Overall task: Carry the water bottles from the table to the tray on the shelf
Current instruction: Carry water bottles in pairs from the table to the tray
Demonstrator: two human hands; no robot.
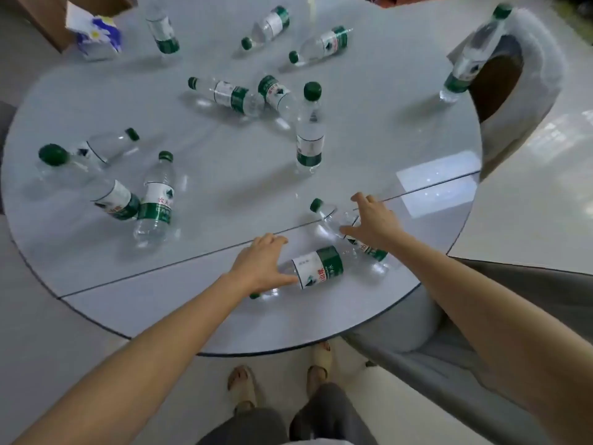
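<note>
- Head view: two water bottles lie flat near the table's [112, 303] near edge.
- Near bottle [316, 268]: long axis left-right, cap at left, under the left hand [260, 263], fingers spread over its neck.
- Second bottle [348, 234]: cap points toward the far-left, right hand [373, 224] above, fingers apart.

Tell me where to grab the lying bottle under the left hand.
Take the bottle around its clear upper body, beside the label, coming from above. It lies on its side on the table, cap toward the near edge, so fingers can wrap over the barrel.
</note>
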